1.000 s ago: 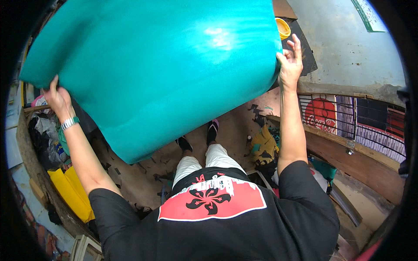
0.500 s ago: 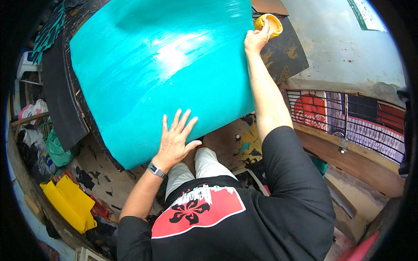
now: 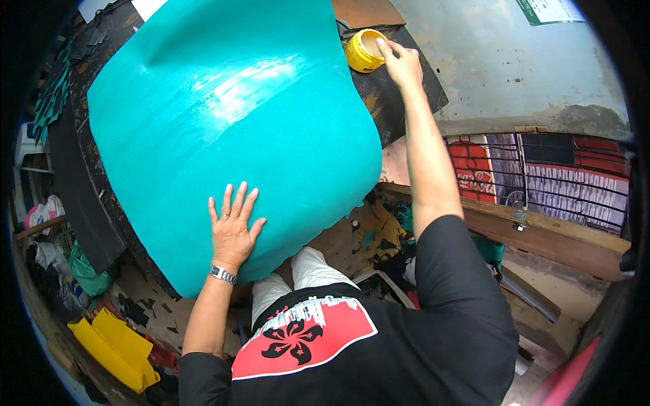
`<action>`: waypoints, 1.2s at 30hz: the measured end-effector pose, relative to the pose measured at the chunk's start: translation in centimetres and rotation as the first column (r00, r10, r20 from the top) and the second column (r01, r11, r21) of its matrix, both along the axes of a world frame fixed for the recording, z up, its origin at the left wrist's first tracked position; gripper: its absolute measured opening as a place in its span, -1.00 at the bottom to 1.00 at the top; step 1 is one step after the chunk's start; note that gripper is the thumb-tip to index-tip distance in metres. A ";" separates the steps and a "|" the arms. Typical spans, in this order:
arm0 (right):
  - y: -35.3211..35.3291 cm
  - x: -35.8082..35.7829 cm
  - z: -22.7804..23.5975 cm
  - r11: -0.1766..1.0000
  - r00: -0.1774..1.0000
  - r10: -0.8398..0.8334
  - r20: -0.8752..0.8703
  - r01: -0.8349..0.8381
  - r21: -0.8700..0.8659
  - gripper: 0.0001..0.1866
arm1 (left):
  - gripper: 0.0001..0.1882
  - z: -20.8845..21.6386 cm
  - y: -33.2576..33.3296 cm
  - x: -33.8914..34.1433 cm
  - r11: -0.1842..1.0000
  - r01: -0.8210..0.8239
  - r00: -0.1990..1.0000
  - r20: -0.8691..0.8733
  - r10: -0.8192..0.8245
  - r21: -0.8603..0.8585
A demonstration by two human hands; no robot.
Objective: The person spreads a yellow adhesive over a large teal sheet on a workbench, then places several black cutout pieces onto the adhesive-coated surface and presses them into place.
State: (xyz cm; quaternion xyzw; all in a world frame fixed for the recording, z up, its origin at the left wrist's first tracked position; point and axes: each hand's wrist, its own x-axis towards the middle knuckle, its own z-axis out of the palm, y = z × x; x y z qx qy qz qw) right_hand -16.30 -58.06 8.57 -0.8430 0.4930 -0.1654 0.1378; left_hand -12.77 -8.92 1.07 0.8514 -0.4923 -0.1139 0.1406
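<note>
A large teal sheet [image 3: 271,162] lies over the dark tabletop [image 3: 430,98], its near edge sagging past the table toward the person's white shorts [image 3: 311,271]; its right side bulges in a soft curve, and a crease-like shadow crosses its far part.

The left hand [image 3: 233,233] rests on the sheet near its close edge, palm down, 4 fingers spread and the thumb apart, gripping nothing; the right hand [image 3: 405,66] is at the rim of the open yellow tub [image 3: 362,57], thumb and fingertips drawn near each other; I cannot tell whether they pinch the rim, something inside, or nothing.

Judging by its droop and curves, the sheet is thin, soft and rather light for its area, though wide enough to be floppy; it should bend easily, sag between holds and take creases more readily than breaks. A bright streaked band crosses its middle; this could be a wet, slippery coat or only glare, so fingers are safer on the matte margins. The best holds look to be 2 points well apart along the near edge, with the palms supporting the drooping part; the tub looks rigid and light, best steadied low around its wall, since its pale contents might spill if tipped.
</note>
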 end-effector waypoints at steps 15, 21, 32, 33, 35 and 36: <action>-8.4 5.0 -0.7 0.977 0.957 0.061 -0.282 0.001 0.214 0.17 | -0.27 0.2 1.5 1.5 0.998 -0.008 1.000 0.017 0.007 0.061; -5.4 3.6 1.6 0.992 0.884 0.046 -0.466 0.015 0.126 0.12 | -0.26 0.3 1.8 1.4 0.996 0.013 0.999 0.048 -0.017 0.085; 8.7 -0.4 -7.5 0.789 0.844 0.533 0.058 -0.520 0.327 -0.07 | -0.27 0.0 1.8 1.6 0.997 0.003 0.998 0.056 -0.007 0.072; 9.9 -0.4 -8.5 0.846 0.864 0.500 -0.061 -0.472 0.248 -0.07 | -0.27 0.0 1.8 1.6 0.997 0.003 0.999 0.048 -0.006 0.075; 11.7 -0.5 -9.6 0.921 0.909 0.386 -0.156 -0.371 0.120 0.03 | -0.27 0.1 1.8 1.6 0.998 0.002 0.999 0.044 -0.005 0.068; 12.3 -0.5 -9.9 0.932 0.907 0.360 -0.220 -0.342 0.118 0.04 | -0.27 0.1 1.8 1.6 0.998 0.000 0.999 0.041 -0.002 0.064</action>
